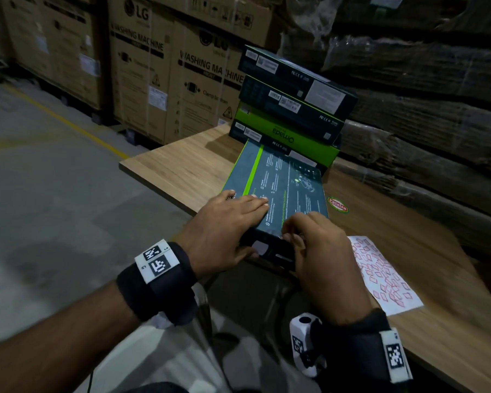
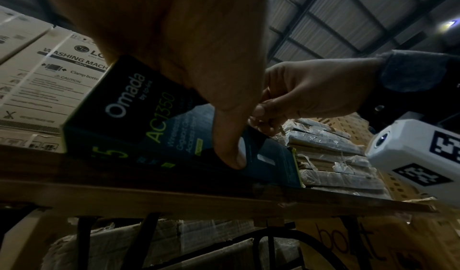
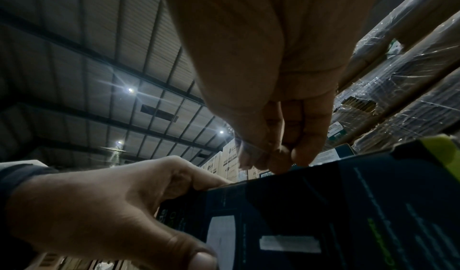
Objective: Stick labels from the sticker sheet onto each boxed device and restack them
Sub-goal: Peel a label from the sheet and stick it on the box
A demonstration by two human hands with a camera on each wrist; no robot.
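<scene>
Boxed device (image 1: 281, 188) under left hand (image 1: 224, 228) — right fingertips (image 1: 291, 236) at near edge

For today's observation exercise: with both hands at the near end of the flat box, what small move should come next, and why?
Probably press the right hand down onto the box, smoothing whatever its curled fingertips pinch at the near edge. The left hand already steadies the box; the sticker sheet lies alongside.

A flat dark teal cardboard device box (image 1: 278, 191) with a lime-green stripe is lying at the wooden table's near edge, its far end touching a stack of dark and green boxes (image 1: 292, 103). A white sticker sheet (image 1: 386, 276) of small red labels is lying flat just right of it.
</scene>
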